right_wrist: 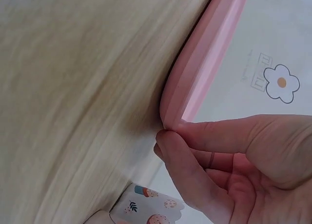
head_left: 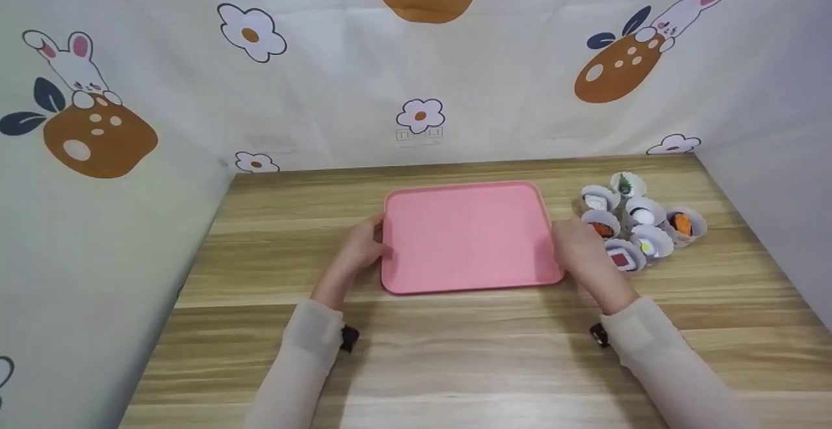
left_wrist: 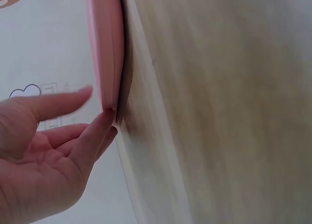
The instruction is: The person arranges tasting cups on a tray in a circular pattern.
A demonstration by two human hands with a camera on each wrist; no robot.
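Note:
A pink rectangular tray (head_left: 468,237) lies flat on the wooden table, between my two hands. My left hand (head_left: 364,242) is at the tray's left side. In the left wrist view its fingertips (left_wrist: 108,117) touch the tray's edge low down, while the thumb (left_wrist: 73,99) stands apart from the rim. On the opposite side, my right hand (head_left: 578,247) pinches the rim between thumb and forefinger, as the right wrist view shows at the tray's corner (right_wrist: 183,94). Just beyond the right hand, paper cups (head_left: 652,240) hold small sushi-like pieces.
Several of these cups cluster at the table's right, among them one with an orange topping (head_left: 681,224) and one with a green leaf (head_left: 627,185). A patterned cloth (head_left: 338,71) hangs behind the table (head_left: 455,357) and along its sides.

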